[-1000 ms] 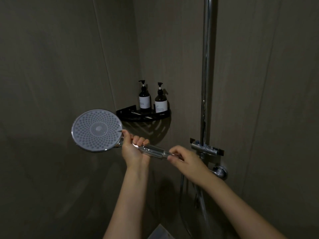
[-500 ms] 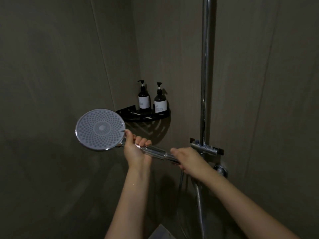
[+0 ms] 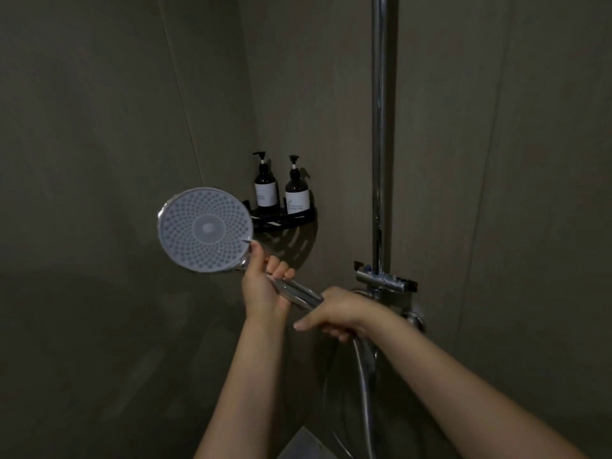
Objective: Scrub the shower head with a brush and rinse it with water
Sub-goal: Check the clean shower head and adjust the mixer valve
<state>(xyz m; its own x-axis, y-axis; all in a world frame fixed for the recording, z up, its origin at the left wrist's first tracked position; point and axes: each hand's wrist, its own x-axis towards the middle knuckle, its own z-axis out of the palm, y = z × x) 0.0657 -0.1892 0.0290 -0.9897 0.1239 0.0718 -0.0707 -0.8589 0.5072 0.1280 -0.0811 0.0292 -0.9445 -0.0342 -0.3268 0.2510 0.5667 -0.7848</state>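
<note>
Head view, the only one: left hand (image 3: 265, 289) is wrapped around the upper handle of the shower head (image 3: 205, 228), thumb up by the rim, spray face turned toward the camera. Right hand (image 3: 337, 313) is curled round the handle's lower end, where the hose (image 3: 364, 376) joins. The head is off its bracket (image 3: 384, 279), held left of the riser pipe (image 3: 380, 127). No brush, no water visible. Judgement: scrubbing and rinsing both look outstanding.

Dim, murky, soft wide-angle view
</note>
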